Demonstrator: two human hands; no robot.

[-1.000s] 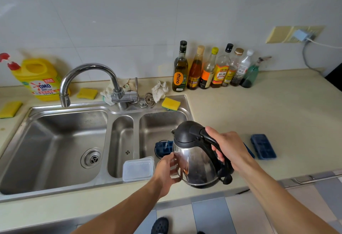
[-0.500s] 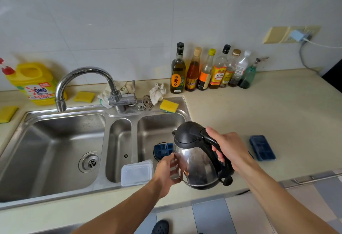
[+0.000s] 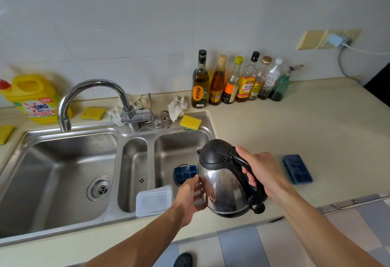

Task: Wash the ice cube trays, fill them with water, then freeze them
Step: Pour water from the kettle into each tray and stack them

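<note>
The cream table runs along the tiled wall, and a steel sink with three basins is set into its left half. A yellow detergent jug stands at the table's back edge on the far left, and the curved tap rises behind the basins. A row of bottles lines the back edge to the right of the sink.

A steel kettle with a black lid is held above the sink's front right corner, tilted with its spout towards the right basin. The right grip is clamped around the kettle's black handle. The left grip has its fingers apart and laid against the kettle's steel wall.

A clear lidded box sits on the sink's front rim, across the small middle basin. One blue ice cube tray lies in the right basin, partly hidden by the kettle. The second blue tray lies on the table near its front edge, to the right of the right grip. A yellow sponge rests on the sink's back right corner.
</note>
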